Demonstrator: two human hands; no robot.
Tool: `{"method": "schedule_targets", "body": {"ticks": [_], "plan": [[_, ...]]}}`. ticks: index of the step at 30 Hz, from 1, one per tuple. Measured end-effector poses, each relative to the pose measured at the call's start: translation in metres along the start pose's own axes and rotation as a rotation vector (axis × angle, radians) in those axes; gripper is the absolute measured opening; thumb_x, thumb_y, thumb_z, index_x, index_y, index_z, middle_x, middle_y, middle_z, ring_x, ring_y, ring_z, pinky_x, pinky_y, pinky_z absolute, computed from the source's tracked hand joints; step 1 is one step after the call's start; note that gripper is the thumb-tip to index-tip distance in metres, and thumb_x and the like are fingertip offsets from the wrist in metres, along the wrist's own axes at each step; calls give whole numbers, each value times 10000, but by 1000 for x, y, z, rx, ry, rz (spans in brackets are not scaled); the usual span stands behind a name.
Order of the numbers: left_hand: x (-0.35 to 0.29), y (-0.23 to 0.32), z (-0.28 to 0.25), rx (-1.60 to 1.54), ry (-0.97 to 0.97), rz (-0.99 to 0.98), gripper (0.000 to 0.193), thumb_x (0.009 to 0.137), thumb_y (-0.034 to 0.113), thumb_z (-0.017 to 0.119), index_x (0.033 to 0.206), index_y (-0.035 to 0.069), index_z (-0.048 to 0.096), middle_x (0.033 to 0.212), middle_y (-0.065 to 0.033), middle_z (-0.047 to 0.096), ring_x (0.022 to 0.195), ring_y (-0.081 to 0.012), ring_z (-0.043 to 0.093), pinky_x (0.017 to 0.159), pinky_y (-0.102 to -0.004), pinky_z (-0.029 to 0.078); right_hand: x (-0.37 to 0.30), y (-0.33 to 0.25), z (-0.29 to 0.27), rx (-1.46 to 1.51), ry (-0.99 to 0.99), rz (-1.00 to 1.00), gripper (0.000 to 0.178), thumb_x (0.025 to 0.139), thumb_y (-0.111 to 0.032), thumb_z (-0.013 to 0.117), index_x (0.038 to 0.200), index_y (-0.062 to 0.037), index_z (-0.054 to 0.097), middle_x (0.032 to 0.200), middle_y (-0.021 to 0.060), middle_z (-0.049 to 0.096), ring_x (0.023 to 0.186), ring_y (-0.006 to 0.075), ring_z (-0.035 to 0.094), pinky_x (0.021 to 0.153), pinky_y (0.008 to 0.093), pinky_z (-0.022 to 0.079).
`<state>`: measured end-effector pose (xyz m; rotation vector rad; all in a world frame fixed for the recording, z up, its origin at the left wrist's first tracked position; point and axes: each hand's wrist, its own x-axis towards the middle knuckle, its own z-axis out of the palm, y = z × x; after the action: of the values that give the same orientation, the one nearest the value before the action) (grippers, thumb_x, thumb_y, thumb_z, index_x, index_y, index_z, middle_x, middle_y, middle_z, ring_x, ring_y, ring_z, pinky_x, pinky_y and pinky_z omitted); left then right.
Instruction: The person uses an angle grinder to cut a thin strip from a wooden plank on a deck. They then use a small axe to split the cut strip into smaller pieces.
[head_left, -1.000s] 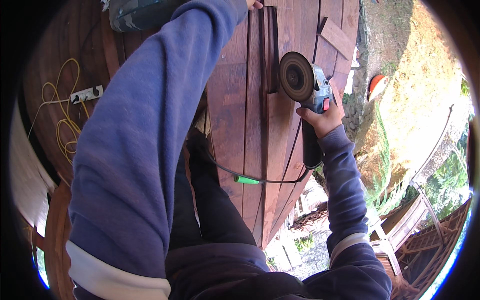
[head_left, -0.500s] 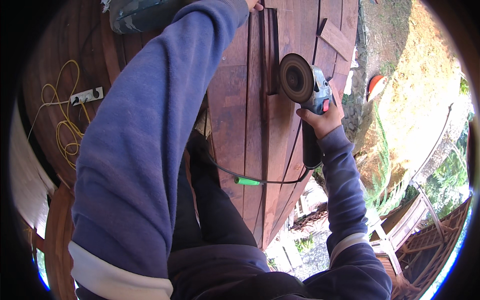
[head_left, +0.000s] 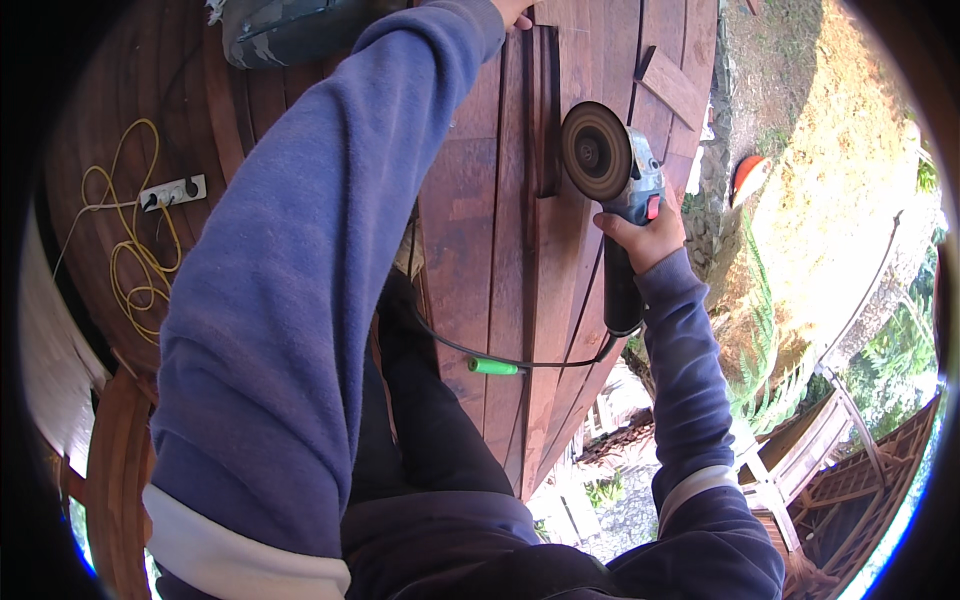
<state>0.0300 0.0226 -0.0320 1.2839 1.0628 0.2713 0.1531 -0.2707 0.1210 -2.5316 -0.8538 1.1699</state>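
Observation:
My right hand is wrapped round the body of an angle grinder, its thumb across the near side of the housing. The grinder has a grey head, a red switch and a round brown disc facing up and left. Its disc is held just right of a narrow dark wooden strip lying on the planks. At the upper edge my left hand is mostly cut off, close to the strip's far end. Only part of its fingers shows, so its grip cannot be made out.
Reddish-brown planks curve away below me. A short loose board lies at the far right. The grinder's black cable passes a green-handled tool. Left are a white power strip and a yellow cord; a dark bag lies beyond.
The view has shifted slightly, and the left hand shows a little lower at the upper edge. The grinder has stayed in the right hand, nearly in the same place.

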Motion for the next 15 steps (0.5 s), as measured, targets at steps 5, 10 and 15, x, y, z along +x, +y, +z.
{"method": "schedule_targets", "body": {"ticks": [5,10,15], "plan": [[2,-1,2,-29,-5,-5,326,1004,293,735,1082,-24,736,828,-132,789,676,-176,751,613,-317,589,5,1,0,60,-41,50,536,793,-151,893,1239,13,647,1072,68,743,936,168,684,888,338,554],[-3,4,-2,49,13,-20,327,1000,307,735,1082,-10,741,835,-124,793,669,-167,746,606,-312,579,10,5,1,105,-38,13,514,807,-131,882,1241,10,646,1094,56,733,961,160,673,900,329,546],[-3,5,-3,62,13,-20,328,996,321,735,1077,3,748,829,-115,797,676,-160,748,608,-310,572,15,8,2,137,-49,6,498,811,-134,883,1229,19,659,1087,60,737,951,160,680,891,327,549]]}}
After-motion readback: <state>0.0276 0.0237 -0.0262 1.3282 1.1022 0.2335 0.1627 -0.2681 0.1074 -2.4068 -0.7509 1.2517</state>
